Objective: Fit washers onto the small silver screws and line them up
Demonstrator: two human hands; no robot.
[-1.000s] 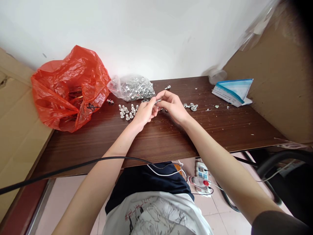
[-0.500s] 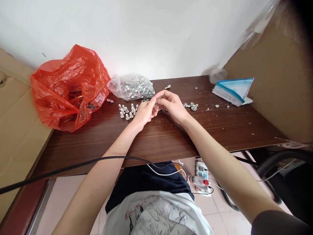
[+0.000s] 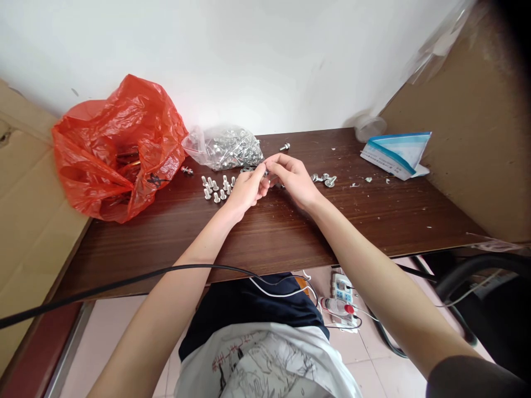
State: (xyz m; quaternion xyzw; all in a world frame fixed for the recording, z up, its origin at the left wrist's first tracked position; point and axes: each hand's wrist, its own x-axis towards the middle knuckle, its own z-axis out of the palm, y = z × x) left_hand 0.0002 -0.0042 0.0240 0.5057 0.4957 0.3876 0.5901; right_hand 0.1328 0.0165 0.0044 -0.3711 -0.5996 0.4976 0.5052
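My left hand (image 3: 249, 188) and my right hand (image 3: 292, 178) meet above the brown tabletop, fingertips together. Both are closed in a pinch around a small metal fastener (image 3: 266, 173), mostly covered by the fingers. Left of my left hand, several silver bolts (image 3: 216, 197) stand upright on their heads in a cluster. Some loose bolts (image 3: 329, 181) lie to the right of my right hand, and a few metal pieces show partly beneath it. One more bolt (image 3: 284, 147) lies behind my hands. A clear plastic bag (image 3: 228, 148) full of bolts sits behind the upright cluster.
A red plastic bag (image 3: 120, 149) stands at the left, a small bolt (image 3: 187, 171) beside it. At the right are a blue and white packet (image 3: 396, 153) and a clear plastic cup (image 3: 369, 128). Cardboard (image 3: 468, 127) flanks the table. A black cable (image 3: 124, 283) crosses the front edge.
The fingertips of my right hand have shifted slightly around the small fastener. Everything on the table stays where it was.
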